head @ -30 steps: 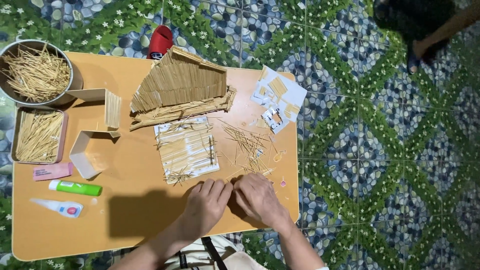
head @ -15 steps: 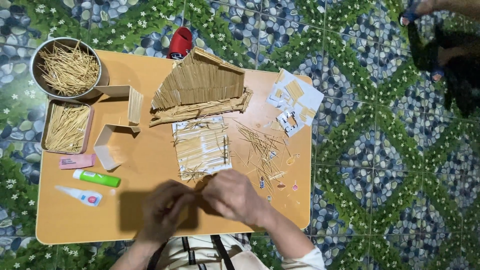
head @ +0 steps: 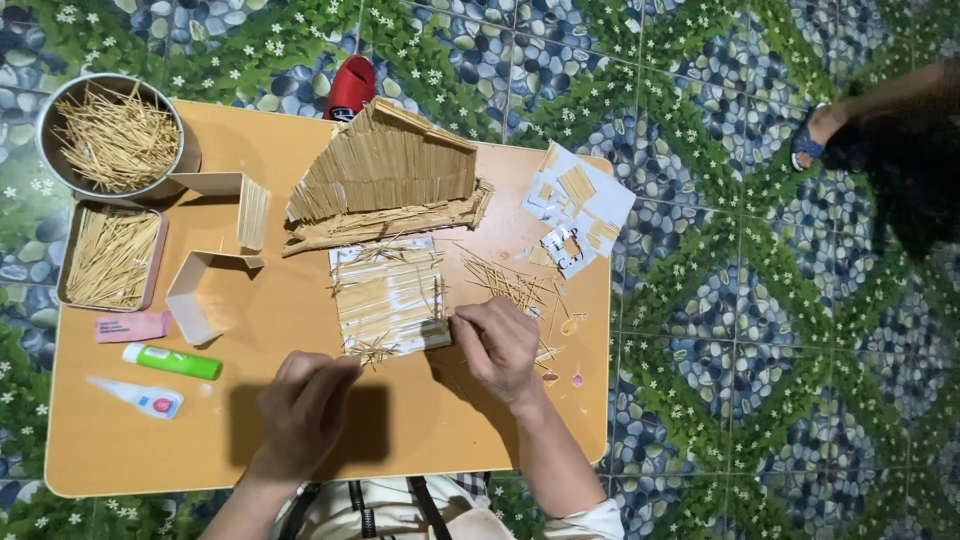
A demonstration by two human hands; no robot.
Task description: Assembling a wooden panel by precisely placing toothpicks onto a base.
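On the table [head: 130,440], the stick panel [head: 388,300] lies below the stick roof [head: 385,170], the right hand [head: 500,345] pinching its right edge with curled fingers, the left hand [head: 305,405] loosely curled, touching its lower-left corner.

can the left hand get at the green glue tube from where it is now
Probably yes. The left hand rests on the table's near edge, and the green glue tube lies just to its left with only bare tabletop between them.
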